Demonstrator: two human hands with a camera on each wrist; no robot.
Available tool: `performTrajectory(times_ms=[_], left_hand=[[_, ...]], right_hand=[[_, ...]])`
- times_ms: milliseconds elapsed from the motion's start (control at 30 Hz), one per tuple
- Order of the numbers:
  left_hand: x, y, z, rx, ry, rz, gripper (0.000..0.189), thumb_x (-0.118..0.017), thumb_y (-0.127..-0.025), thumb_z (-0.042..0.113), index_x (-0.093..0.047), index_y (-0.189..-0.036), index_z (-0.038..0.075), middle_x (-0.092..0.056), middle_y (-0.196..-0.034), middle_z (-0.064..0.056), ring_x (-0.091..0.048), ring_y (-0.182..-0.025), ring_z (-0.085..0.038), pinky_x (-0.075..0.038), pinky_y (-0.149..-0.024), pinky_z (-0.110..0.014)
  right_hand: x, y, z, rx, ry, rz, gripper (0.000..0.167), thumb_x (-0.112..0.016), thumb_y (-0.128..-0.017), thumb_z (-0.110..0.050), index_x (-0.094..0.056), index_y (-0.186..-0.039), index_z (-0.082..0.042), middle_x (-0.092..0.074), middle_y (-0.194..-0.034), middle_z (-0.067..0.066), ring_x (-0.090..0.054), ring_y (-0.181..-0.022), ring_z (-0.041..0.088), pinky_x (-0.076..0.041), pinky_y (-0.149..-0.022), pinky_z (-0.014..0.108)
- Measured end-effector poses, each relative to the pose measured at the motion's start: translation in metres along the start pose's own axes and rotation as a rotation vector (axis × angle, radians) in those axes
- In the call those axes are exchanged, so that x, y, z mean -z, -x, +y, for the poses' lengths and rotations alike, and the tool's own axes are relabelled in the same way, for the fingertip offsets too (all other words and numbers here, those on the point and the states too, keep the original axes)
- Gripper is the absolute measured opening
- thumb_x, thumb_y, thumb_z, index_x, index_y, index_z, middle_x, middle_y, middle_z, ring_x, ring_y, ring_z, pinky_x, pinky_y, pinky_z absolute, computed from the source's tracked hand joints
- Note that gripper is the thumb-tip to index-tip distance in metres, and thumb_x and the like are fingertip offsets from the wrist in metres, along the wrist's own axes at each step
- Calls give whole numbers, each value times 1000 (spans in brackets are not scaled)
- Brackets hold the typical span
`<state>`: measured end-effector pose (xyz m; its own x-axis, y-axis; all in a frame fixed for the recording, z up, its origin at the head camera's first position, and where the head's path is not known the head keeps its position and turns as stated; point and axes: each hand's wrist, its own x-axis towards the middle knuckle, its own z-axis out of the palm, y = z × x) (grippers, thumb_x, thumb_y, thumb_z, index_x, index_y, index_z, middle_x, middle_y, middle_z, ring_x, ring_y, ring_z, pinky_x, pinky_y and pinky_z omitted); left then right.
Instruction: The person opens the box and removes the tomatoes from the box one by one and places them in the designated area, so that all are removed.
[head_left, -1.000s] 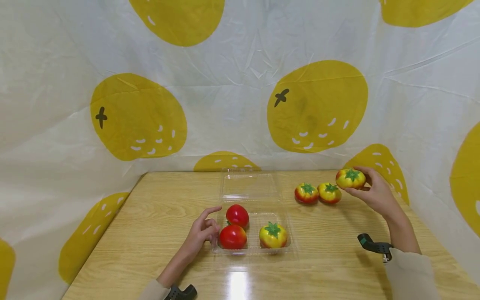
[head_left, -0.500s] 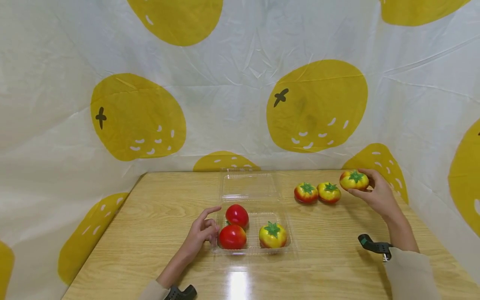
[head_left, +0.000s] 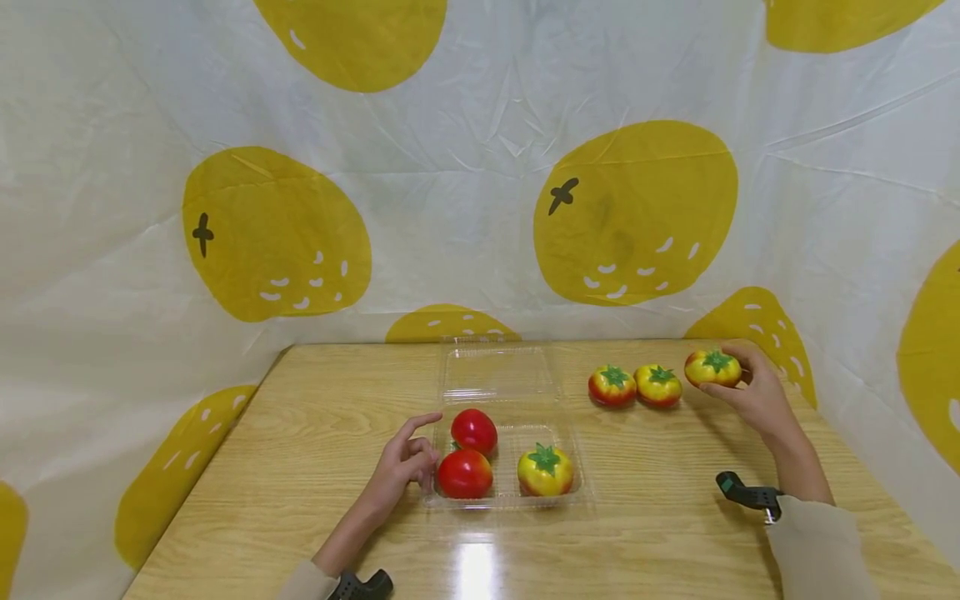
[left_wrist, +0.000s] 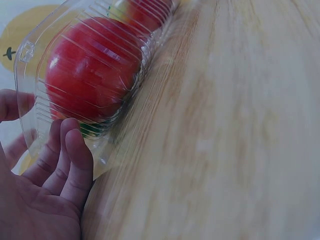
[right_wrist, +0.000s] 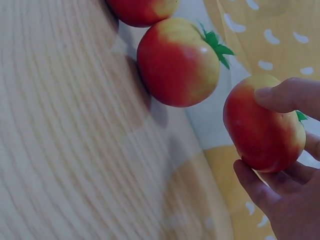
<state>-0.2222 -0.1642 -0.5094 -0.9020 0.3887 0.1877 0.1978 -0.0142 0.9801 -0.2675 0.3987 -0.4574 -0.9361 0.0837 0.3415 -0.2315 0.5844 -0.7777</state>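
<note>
Head view, right hand (head_left: 757, 396) gripping fruit (head_left: 708, 369), seemingly aloft

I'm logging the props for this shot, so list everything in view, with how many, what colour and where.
Red tomatoes: 2, red, in the container's left side
Boxed yellow tomato: 1, yellow with some red and green leaves, in the container's right side
Loose tomatoes: 2, yellow and red, side by side on the table right of the container
Held tomato: 1, yellow and red, in the right hand
Container: 1, clear, mid-table, lid open away from the person
Table: 1, light wood, under everything
Cloth: white with yellow fruit print, behind
Wrist devices: 2, black, one per wrist
Sleeves: 2, beige, bottom edge
Left hand: 1, at the container's left wall
Right hand: 1, far right
</note>
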Motion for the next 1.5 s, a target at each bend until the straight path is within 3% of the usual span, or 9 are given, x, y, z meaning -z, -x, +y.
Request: performTrajectory(times_ms=[100,333,433,767,1000,1333,1500], left_hand=[[0,0,0,4,-5,1,57,-54,-102,8,-35,-156,0,-59,-79,-1,-58,-56,-9,-58,-56,-25],[-1,-1,0,7,-4,1,56,-52,-103,5,-35,-156,0,-58,-79,-1,-59,-56,-10,-58,-56,-25],[-1,-1,1,8,-3,0,55,-51,-103,4,-35,-155,0,-58,-78,-1,-58,-56,-10,-57,-55,-25],[-2,-2,2,2,-2,-1,56,-52,-103,5,-35,-155,-1,-58,-78,-1,-58,-56,-9,-57,-55,-24],[-2,-1,1,2,0,-2,56,-52,-103,5,-35,-156,0,-58,-77,-1,-59,-56,-8,-57,-55,-24],[0,1,1,46,-28,18,57,-56,-103,10,-36,-156,3,-61,-79,-1,-57,-57,-8,-56,-57,-24],[0,1,2,41,-30,21,57,-56,-102,11,-37,-155,2,-61,-79,-1,-57,-58,-9,-57,-57,-24]], right_hand=[[0,0,2,-36,7,-19,75,-76,-93,-11,-32,-151,12,-40,-140,27,-42,-102,0,-40,-77,1],[-2,1,5,-127,23,-91,81,-74,-96,-19,-27,-155,10,-33,-151,38,-42,-118,38,-36,-75,2],[-3,2,7,-142,22,-92,81,-74,-95,-18,-27,-155,11,-32,-151,40,-41,-121,44,-35,-75,2],[-4,1,15,-178,17,-113,81,-72,-96,-13,-23,-154,15,-27,-152,45,-39,-127,52,-33,-74,1],[-4,2,15,-212,32,-151,87,-73,-96,-23,-21,-155,13,-26,-154,43,-38,-130,53,-33,-74,4],[-6,4,16,-188,29,-177,88,-73,-97,-24,-20,-156,14,-27,-154,42,-39,-123,45,-33,-75,2],[-7,3,17,-184,17,-187,89,-73,-97,-25,-18,-156,14,-26,-155,42,-38,-130,51,-33,-75,1]])
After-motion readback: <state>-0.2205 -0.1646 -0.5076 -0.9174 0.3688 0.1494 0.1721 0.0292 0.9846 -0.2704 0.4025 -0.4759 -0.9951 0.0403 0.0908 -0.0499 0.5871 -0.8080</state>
